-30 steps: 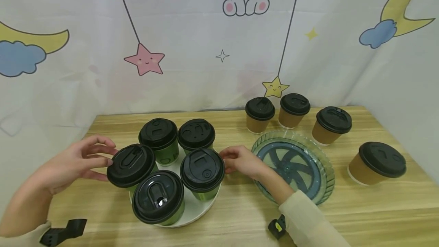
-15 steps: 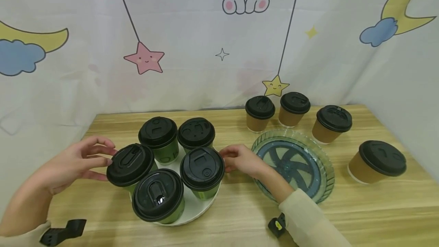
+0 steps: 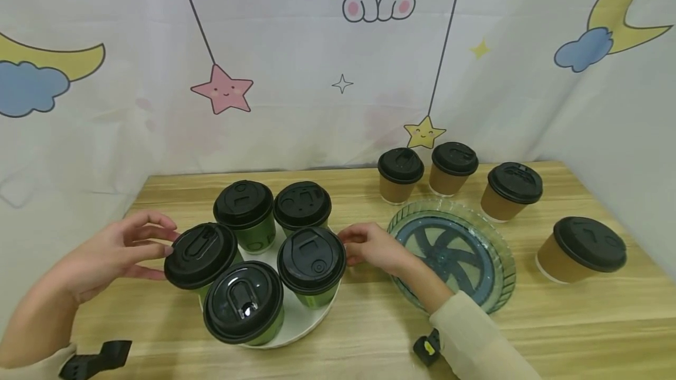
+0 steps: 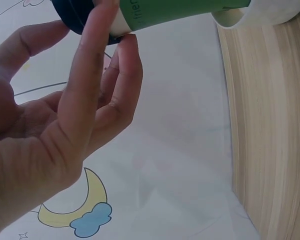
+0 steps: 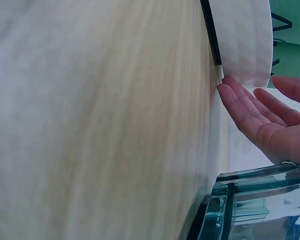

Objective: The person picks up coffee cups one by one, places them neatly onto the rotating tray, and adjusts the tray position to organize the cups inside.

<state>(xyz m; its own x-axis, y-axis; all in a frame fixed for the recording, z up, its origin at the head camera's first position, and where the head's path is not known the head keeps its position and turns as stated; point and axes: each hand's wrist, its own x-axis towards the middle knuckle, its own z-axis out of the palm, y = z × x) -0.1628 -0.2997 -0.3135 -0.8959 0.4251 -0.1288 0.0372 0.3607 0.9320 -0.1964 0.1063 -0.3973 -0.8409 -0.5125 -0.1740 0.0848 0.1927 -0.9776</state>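
Several green paper cups with black lids stand close together on a round white dish (image 3: 298,328). My left hand (image 3: 127,245) touches the lid of the leftmost green cup (image 3: 200,254) with loosely spread fingers. In the left wrist view, fingertips rest against the black lid (image 4: 75,15) above the green sleeve (image 4: 175,11). My right hand (image 3: 372,248) is at the dish's right side, beside the green cup (image 3: 311,265) there. In the right wrist view, extended fingers (image 5: 247,117) reach the lower edge of the dish's white faceted wall (image 5: 242,42). Other contact is hidden.
A clear greenish ribbed bowl (image 3: 502,251) lies right of my right hand. Behind and beside it stand brown paper cups (image 3: 395,189) with black lids, one (image 3: 565,260) farther right. A printed white cloth (image 3: 296,122) hangs behind the wooden table (image 3: 380,333).
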